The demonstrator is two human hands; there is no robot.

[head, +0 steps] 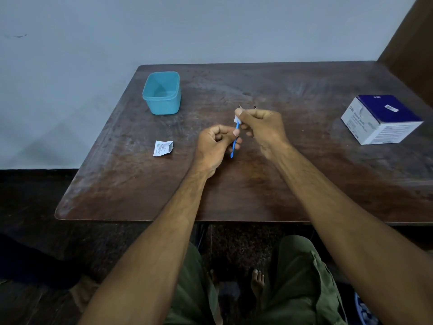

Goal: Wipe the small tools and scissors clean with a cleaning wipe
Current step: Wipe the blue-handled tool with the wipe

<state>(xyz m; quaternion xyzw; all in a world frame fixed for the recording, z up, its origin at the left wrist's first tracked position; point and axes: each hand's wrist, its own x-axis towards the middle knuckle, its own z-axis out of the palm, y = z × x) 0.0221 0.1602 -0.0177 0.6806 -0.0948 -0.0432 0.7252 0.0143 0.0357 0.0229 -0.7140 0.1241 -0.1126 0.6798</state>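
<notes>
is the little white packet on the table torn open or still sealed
Torn open. The white packet lies flat on the wooden table with a ragged, notched upper right corner where the edge has been ripped away.

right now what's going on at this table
A person seated at the wooden table is cleaning a small blue-handled tool. The left hand pinches the handle, while the right hand holds a white wipe around the tool's upper end. A torn wipe packet lies to the left, a teal container stands farther back, and a box of swabs stands at the right.
</notes>
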